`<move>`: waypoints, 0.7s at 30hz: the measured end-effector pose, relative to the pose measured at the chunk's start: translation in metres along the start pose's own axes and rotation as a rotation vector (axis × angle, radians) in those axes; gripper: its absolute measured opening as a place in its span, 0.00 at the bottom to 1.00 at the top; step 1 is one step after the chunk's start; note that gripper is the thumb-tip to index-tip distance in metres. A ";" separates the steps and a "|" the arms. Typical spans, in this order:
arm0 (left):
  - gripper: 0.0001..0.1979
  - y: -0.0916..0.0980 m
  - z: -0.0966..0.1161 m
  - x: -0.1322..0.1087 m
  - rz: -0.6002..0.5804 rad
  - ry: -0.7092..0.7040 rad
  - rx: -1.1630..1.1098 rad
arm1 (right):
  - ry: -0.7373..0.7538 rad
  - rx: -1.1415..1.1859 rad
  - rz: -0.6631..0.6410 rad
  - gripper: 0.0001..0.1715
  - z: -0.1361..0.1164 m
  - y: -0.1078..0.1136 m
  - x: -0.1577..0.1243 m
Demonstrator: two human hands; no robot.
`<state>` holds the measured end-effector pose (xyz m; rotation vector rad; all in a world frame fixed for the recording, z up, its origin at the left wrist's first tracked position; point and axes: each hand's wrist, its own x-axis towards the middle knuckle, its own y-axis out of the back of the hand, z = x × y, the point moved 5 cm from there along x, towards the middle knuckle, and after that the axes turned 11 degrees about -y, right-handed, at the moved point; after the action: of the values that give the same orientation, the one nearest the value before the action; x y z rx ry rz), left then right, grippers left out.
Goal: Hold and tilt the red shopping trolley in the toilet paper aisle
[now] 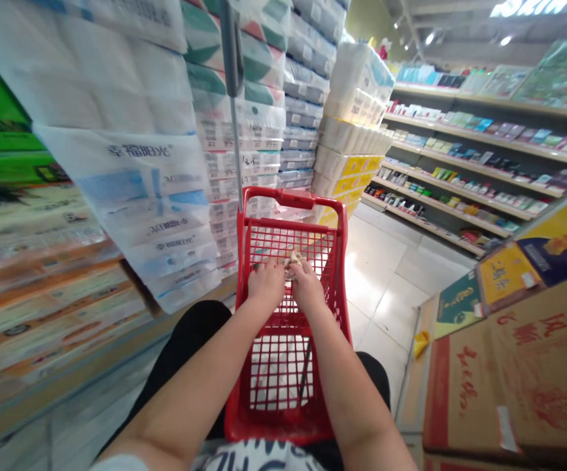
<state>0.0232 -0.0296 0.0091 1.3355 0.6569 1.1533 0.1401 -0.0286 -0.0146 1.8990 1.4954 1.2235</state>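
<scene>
Both my hands are inside a red plastic shopping basket (289, 432) with grid walls, which stands between my knees. Between the fingertips is a small crumpled beige piece of cloth or paper (293, 258); its exact kind is unclear. My right hand (307, 286) pinches its near side. From the left, my left hand (266, 284) grips its edge with curled fingers, partly hidden from above. Beyond them, the basket's red handle (295, 198) stands across the far end. A grey pole (237, 144) rises at the basket's far left corner.
Stacked tissue packs (160, 196) rise close on the left and ahead. Cardboard boxes (528, 373) stand at the right. Farther back are shelves (464, 144) of small packaged goods. A tiled floor (386, 275) runs between boxes and stacks.
</scene>
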 end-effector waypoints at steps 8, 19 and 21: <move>0.16 -0.012 0.005 -0.034 -0.039 -0.180 0.084 | -0.056 0.107 0.013 0.26 -0.013 0.014 -0.013; 0.18 -0.006 -0.005 -0.020 0.046 -0.163 0.086 | 0.034 0.042 0.187 0.32 -0.018 0.014 -0.028; 0.19 -0.011 -0.005 -0.024 0.085 -0.146 0.059 | -0.012 -0.045 0.281 0.32 -0.012 0.014 -0.036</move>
<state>0.0134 -0.0477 -0.0081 1.4949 0.5359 1.0995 0.1369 -0.0685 -0.0105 2.1350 1.2125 1.3499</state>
